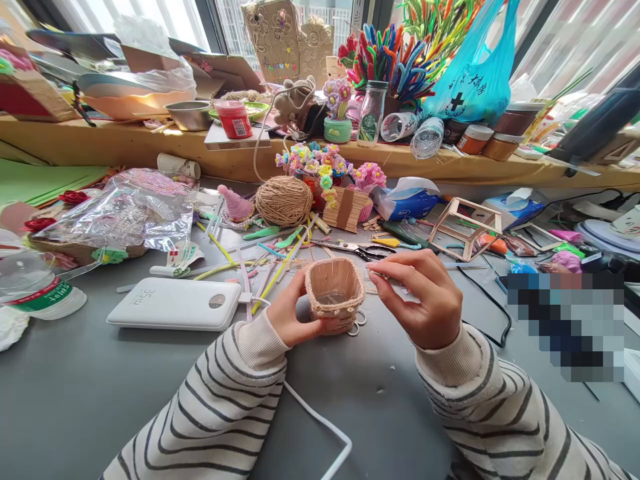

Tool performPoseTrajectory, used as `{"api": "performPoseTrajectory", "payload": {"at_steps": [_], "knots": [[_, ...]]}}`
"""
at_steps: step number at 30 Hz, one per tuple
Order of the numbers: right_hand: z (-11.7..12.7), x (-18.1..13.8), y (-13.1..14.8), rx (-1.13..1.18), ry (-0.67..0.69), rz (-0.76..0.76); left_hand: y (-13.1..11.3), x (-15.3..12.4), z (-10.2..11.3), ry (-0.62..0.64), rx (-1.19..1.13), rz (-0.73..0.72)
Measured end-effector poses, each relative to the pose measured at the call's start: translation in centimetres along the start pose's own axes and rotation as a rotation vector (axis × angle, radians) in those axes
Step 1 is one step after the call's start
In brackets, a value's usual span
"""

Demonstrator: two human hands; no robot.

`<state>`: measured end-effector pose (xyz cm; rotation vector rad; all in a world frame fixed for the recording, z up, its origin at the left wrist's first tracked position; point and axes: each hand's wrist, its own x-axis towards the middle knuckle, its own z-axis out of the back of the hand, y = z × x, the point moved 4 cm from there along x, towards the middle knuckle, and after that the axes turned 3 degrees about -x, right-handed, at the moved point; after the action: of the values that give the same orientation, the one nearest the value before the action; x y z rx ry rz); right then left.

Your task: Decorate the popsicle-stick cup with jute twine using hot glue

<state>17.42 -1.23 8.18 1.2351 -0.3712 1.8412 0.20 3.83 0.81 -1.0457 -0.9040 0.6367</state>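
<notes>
A small square basket (334, 283), trimmed with twine round its rim and with pale wooden-looking inner walls, is held just above the grey table in my left hand (295, 313). The fingers wrap round its left side and front. To its right, my right hand (420, 297) is raised with thumb and fingertips pinched together, apart from the rim. Whatever the pinch holds is too small to make out. Behind the basket lies a pair of scissors (345, 248), and silver finger loops (358, 323) show at the basket's lower right.
A white power bank (175, 304) with a cable lies left of my left hand. Further back are a ball of twine (283, 201), a bundle of craft sticks (345, 208), a wooden stick frame (467, 227) and pipe cleaners (395, 63). A plastic bottle (40, 280) stands far left.
</notes>
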Motion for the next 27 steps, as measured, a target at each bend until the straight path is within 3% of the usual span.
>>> {"api": "performPoseTrajectory", "payload": {"at_steps": [2, 5, 12, 18, 27], "knots": [[-0.1, -0.1, -0.3, -0.003, 0.014, -0.001, 0.2, 0.3, 0.5, -0.049, -0.109, 0.088], [-0.4, -0.2, -0.7, -0.004, 0.038, 0.004, 0.9, 0.6, 1.9, -0.259, -0.349, 0.215], [-3.2, -1.9, -0.8, 0.068, 0.213, 0.004, 2.3, 1.0, 4.7, -0.586, -0.665, 0.251], [-6.9, -5.4, 0.3, 0.181, 0.496, 0.153, 1.8, 0.6, 4.5, -0.618, -0.702, 0.268], [-7.1, -6.3, 0.1, 0.2, 0.574, 0.167, 2.3, 0.6, 4.4, -0.601, -0.67, 0.277]]}}
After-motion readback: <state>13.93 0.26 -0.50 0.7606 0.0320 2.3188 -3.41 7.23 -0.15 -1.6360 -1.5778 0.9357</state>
